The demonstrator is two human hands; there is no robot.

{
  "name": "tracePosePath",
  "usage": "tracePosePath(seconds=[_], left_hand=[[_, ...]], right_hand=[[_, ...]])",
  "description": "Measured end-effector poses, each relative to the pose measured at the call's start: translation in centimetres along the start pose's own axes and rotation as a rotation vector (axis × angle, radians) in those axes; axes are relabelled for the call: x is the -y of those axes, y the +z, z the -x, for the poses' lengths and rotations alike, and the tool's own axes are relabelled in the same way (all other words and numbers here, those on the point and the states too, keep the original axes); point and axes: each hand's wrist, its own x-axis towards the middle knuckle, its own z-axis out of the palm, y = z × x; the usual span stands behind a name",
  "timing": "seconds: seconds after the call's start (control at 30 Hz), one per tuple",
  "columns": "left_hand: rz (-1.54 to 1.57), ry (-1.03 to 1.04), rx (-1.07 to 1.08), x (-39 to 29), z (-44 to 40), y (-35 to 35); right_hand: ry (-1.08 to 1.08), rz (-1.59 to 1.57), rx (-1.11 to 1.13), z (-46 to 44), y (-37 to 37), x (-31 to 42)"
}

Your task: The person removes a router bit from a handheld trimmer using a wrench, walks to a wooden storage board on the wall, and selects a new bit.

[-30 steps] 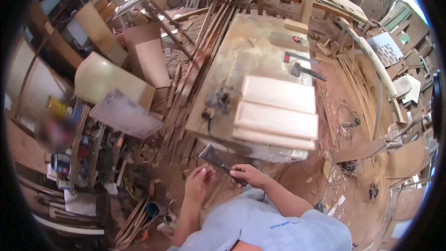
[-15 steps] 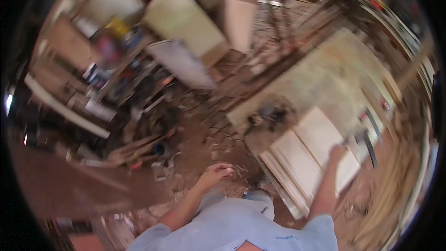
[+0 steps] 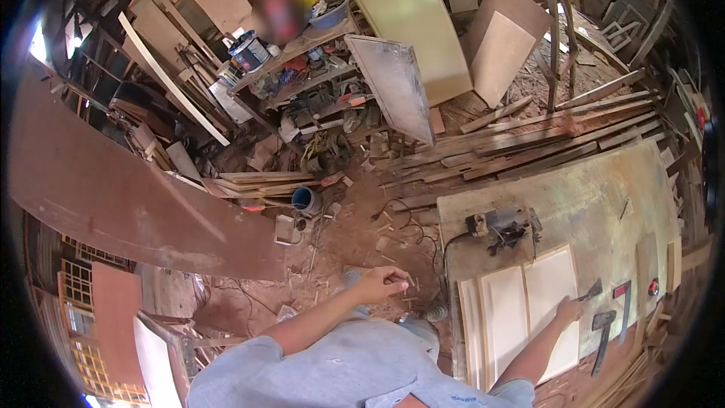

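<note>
Fingers of the right hand (image 3: 568,310) are closed on the handle end of a bladed tool (image 3: 592,290); its flat blade points away from the palm, over the table (image 3: 559,204), beside the panels (image 3: 551,281). Contact between blade and table: cannot tell. Fingers of the left hand (image 3: 383,285) are half curled, thumb near the fingertips (no held item visible), above the floor (image 3: 347,219), apart from the table. Near the blade lie a hammer (image 3: 603,323) and a square (image 3: 623,302); beyond the square, a red-and-black item (image 3: 653,287). A power tool (image 3: 504,229) rests past the panels' far ends.
</note>
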Motion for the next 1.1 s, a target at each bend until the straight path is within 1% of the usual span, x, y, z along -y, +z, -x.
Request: tracePosePath(seconds=[0.1,0.17,0.27,0.33,0.37,0.43,0.53,0.57,0.63,0.67,0.7,0.8,0.83,0.87,0.93,0.97,1.07,1.1], left_hand=[[-0.041,-0.029,0.022,-1.2,0.0,-2.4],[-0.038,-0.035,0.041,-1.3,-0.3,-4.0],[0.004,0.010,0.062,1.5,-1.9,-6.9],[0.054,0.060,0.071,3.8,-3.4,-9.3],[0.077,0.086,0.079,4.7,-4.0,-10.8],[-0.005,0.109,0.066,5.1,-4.9,-15.0],[-0.160,0.108,0.029,3.8,-5.7,-22.9],[-0.217,0.097,0.009,3.8,-5.9,-25.6],[-0.185,0.099,-0.035,5.4,-6.8,-30.7],[-0.170,0.103,-0.056,6.2,-7.6,-33.3],[-0.112,0.093,-0.083,7.3,-8.2,-35.7],[0.047,0.057,-0.191,10.9,-9.4,-42.3],[0.082,0.040,-0.239,12.1,-9.6,-44.2],[0.115,0.021,-0.282,13.0,-9.5,-45.7],[0.102,-0.030,-0.299,14.1,-9.7,-48.7],[0.090,-0.051,-0.311,14.4,-10.1,-49.9],[0.111,-0.009,-0.295,15.5,-12.0,-52.3],[0.125,-0.026,-0.300,14.6,-12.5,-53.4]], right_hand=[[0.126,-0.016,-0.045,4.4,-2.0,3.5],[-0.009,-0.063,-0.099,7.6,-1.9,5.4],[-0.179,-0.174,-0.134,14.0,-0.5,9.7],[-0.283,-0.317,-0.063,18.7,1.2,13.7],[-0.274,-0.346,0.035,21.2,0.9,16.6],[-0.351,-0.445,0.053,24.3,2.6,21.6],[-0.219,-0.448,0.046,28.0,4.5,29.5],[-0.174,-0.332,0.182,28.1,5.1,31.3],[-0.079,-0.103,0.444,26.0,7.0,33.7],[-0.155,-0.152,0.360,26.1,7.8,34.0],[-0.195,-0.140,0.331,25.7,9.1,34.5],[-0.250,-0.043,0.305,23.1,13.1,33.1],[-0.146,-0.070,0.285,23.6,12.7,33.4],[-0.099,-0.093,0.305,23.8,12.7,32.9],[0.002,-0.151,0.344,24.8,12.8,33.5],[0.012,-0.139,0.343,25.0,12.5,33.9],[-0.008,0.001,0.329,26.9,11.1,37.2],[-0.029,0.054,0.328,27.6,10.7,38.7]])
